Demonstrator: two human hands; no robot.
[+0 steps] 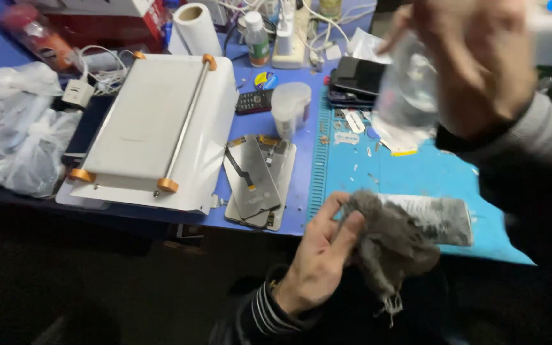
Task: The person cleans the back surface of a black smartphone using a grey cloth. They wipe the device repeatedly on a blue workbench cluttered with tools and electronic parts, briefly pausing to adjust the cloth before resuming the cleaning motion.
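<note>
The left hand point(317, 255), low in the centre of the frame, is closed on a frayed grey cloth point(388, 246), thumb and fingers pinching one bunched edge while the rest of the rag lies over the near end of a phone screen panel point(439, 219). That panel lies flat on the blue work mat point(416, 172) at lower right, close to the table's front edge. The right hand point(480, 64), at upper right, is wrapped round a clear plastic bottle point(407, 96) held in the air above the mat; it is blurred, so its tilt is hard to read.

To wipe well, I would keep the cloth bunched into a firm pad, press flat on the glass, and stroke along its length, since the panel sits near the edge and could slide off. Any liquid is best put on sparingly, onto the rag.

Left of the mat lie two more screen assemblies point(257, 179) and a white separator machine point(154, 128).
</note>
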